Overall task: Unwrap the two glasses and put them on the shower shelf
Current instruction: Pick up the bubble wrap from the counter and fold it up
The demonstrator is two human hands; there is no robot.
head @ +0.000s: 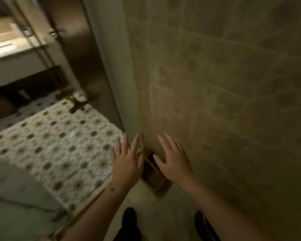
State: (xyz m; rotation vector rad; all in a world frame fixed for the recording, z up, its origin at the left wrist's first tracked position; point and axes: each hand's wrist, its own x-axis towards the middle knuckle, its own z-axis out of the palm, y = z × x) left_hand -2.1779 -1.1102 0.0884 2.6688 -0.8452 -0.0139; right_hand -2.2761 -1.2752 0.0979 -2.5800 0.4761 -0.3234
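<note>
My left hand (126, 162) and my right hand (174, 160) are both stretched out in front of me, fingers spread, holding nothing. Between and below them, at the foot of the beige tiled wall (224, 84), sits a small brownish object (152, 174) that the blur makes hard to identify. No glasses, wrapping or shower shelf can be made out in this blurred head view.
A glass shower door (87, 66) with metal hinges stands left of the wall edge. Patterned floor tiles (59, 145) spread to the left, with a vanity counter (10, 49) beyond. My dark shoes (129, 218) stand on the beige floor below.
</note>
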